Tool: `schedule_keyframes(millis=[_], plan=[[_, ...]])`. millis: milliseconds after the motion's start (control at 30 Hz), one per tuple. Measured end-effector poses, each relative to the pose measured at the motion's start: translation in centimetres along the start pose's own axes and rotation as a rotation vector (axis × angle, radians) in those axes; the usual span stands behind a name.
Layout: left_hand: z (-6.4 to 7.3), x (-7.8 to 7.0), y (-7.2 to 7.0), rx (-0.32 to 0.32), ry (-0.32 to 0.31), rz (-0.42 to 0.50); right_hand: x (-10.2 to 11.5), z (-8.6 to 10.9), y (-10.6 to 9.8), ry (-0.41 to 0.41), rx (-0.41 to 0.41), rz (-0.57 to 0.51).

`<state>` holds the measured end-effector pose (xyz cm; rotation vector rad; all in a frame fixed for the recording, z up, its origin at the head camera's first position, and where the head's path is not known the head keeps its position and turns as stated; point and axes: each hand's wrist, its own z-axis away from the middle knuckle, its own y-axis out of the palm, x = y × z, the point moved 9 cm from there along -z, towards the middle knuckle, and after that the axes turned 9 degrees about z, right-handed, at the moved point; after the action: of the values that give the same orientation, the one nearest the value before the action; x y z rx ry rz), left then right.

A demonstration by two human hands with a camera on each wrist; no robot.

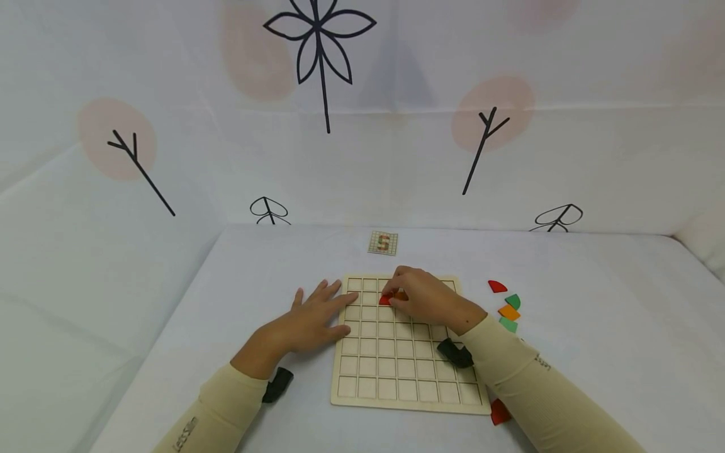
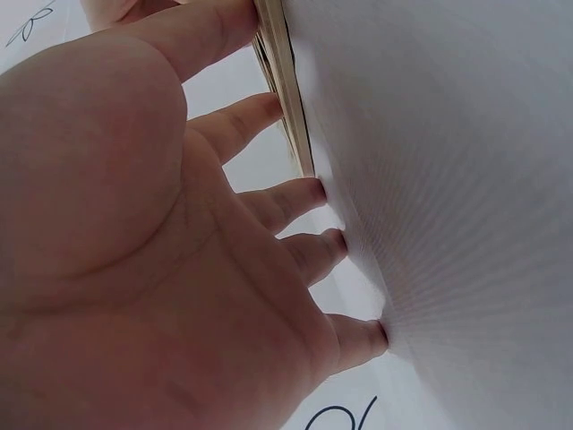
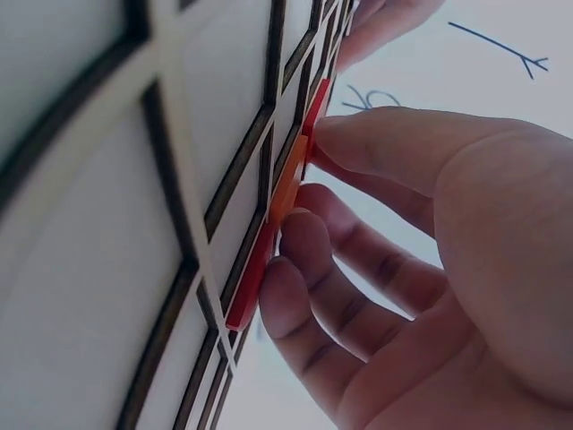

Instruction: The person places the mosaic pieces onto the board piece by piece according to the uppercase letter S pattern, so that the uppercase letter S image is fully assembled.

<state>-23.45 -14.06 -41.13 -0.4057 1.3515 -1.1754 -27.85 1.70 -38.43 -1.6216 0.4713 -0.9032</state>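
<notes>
A pale wooden board (image 1: 410, 408) with a grid of square recesses lies flat on the white cloth. My left hand (image 1: 308, 322) is spread at its left side, thumb and index finger on the board's edge, other fingertips on the cloth. Over the upper rows, my right hand (image 1: 427, 297) pinches a red quarter-circle piece (image 1: 386, 300) between thumb and index finger, low on the grid. In the right wrist view, an orange piece (image 3: 286, 186) and another red piece (image 3: 252, 279) sit in line beside it, under the other curled fingers.
A small pattern card (image 1: 382, 243) with an S shape lies beyond the board. Right of the board are a red piece (image 1: 497, 287), a green piece (image 1: 513, 301), an orange piece (image 1: 509, 312) and a light green piece (image 1: 508, 324). Another red piece (image 1: 500, 412) is beside the right sleeve.
</notes>
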Motion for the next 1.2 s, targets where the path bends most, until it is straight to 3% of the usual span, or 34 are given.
schedule_keyframes(millis=[333, 800, 1200], plan=[[-0.4, -0.5, 0.6, 0.015, 0.008, 0.023, -0.2, 1.6, -1.5, 0.043, -0.027, 0.019], [-0.1, 0.0, 0.4, 0.003, -0.008, -0.013, 0.8, 6.8, -7.6, 0.0, -0.427, 0.171], [0.2, -0.3, 0.0, 0.007, 0.003, 0.017, -0.9, 10.3, -9.7, 0.008, -0.542, 0.25]])
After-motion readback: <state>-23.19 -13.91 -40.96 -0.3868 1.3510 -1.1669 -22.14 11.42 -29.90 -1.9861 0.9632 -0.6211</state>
